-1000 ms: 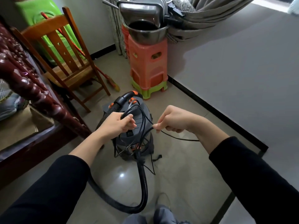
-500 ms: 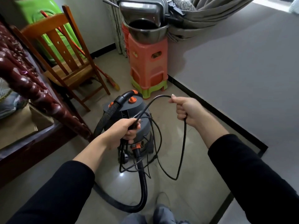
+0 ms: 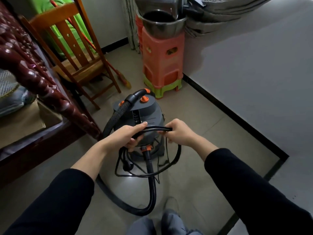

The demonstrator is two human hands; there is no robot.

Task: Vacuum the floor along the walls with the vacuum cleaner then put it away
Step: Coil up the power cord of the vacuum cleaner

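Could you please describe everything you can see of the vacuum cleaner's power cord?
The power cord is a thin black cable, flexible and rubbery-looking, gathered into several loops. The left hand grips one end of the bundle and the right hand the other, above the grey vacuum cleaner. The loops hang down in front of the canister, crossing its hose, toward the tiled floor.
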